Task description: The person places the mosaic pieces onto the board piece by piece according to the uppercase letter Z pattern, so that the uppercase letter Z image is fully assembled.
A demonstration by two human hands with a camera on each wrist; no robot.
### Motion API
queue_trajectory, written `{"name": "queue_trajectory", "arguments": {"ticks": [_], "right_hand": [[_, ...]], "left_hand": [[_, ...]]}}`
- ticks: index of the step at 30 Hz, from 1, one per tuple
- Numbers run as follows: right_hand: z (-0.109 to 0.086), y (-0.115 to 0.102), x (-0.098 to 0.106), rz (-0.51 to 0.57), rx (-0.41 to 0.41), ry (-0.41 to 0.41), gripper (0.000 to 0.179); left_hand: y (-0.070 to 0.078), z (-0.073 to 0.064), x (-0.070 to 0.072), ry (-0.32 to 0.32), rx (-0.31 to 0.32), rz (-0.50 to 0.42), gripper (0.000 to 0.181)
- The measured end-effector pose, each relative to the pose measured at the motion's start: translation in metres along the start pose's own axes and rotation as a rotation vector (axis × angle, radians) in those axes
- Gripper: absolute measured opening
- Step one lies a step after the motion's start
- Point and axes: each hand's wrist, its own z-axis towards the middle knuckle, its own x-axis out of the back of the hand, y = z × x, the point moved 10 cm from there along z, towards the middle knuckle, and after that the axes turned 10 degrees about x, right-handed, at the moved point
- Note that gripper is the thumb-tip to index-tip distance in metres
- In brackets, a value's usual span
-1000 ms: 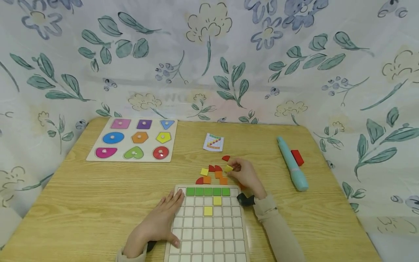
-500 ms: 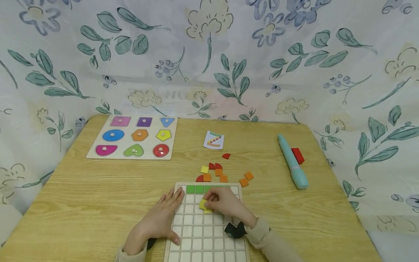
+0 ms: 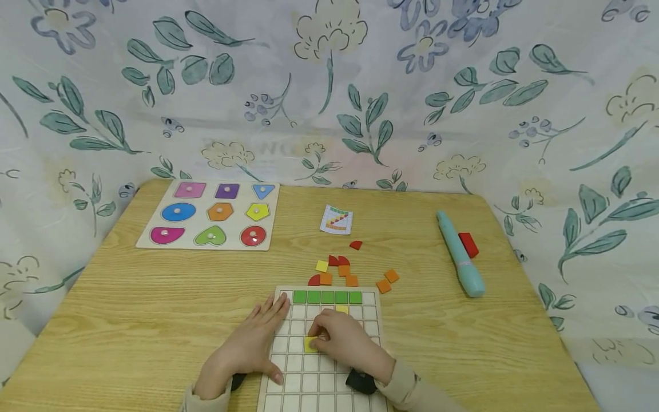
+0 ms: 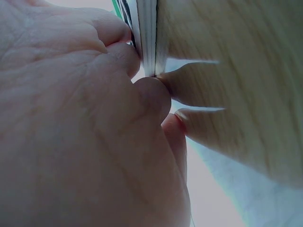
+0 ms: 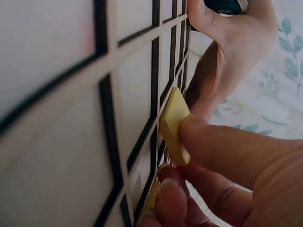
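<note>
A wooden grid board (image 3: 309, 383) lies at the table's front. My left hand (image 3: 242, 349) rests with straight, spread fingers along its left edge; the left wrist view has the fingers (image 4: 152, 97) against the board's side. My right hand (image 3: 352, 343) is over the grid and pinches a yellow square tile (image 3: 310, 344) between thumb and fingers. In the right wrist view this yellow tile (image 5: 174, 124) is tilted at a grid cell. A row of green tiles (image 3: 327, 297) fills cells near the board's top. Below them another yellow tile (image 3: 342, 309) shows partly behind my right hand.
Beyond the board lie loose red quarter-circle pieces (image 3: 343, 261), orange squares (image 3: 352, 281) and a yellow square (image 3: 321, 266). Behind them is a pattern card (image 3: 337, 220). A knobbed shape puzzle (image 3: 234, 229) is back left; a teal tapered object (image 3: 460, 257) and a red block (image 3: 468, 245) are right.
My right hand has carried the yellow tile from the loose pieces onto the grid, moving left and toward me. My left hand has stayed at the board's edge.
</note>
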Motion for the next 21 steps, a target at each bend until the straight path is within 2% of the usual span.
{"name": "queue_trajectory", "arguments": {"ticks": [3, 6, 9, 13, 19, 21], "right_hand": [[0.000, -0.005, -0.001, -0.101, 0.019, -0.009, 0.007], [0.001, -0.005, -0.001, -0.128, 0.033, -0.011, 0.009], [0.004, 0.001, 0.002, -0.043, 0.024, -0.007, 0.007], [0.014, 0.018, 0.018, 0.142, -0.031, 0.030, 0.008], [0.038, 0.045, 0.049, 0.319, -0.119, 0.145, 0.024], [0.047, 0.055, 0.056, 0.342, -0.146, 0.202, 0.029]], "left_hand": [[0.001, 0.000, 0.000, 0.003, -0.004, 0.004, 0.139], [0.002, -0.001, 0.001, 0.007, -0.010, 0.005, 0.139], [0.002, -0.001, 0.001, 0.006, -0.009, 0.001, 0.139], [0.002, -0.001, 0.001, 0.000, -0.008, -0.004, 0.139], [0.001, -0.001, 0.001, 0.003, -0.013, -0.003, 0.140], [0.001, -0.001, 0.000, 0.004, -0.014, 0.006, 0.140]]}}
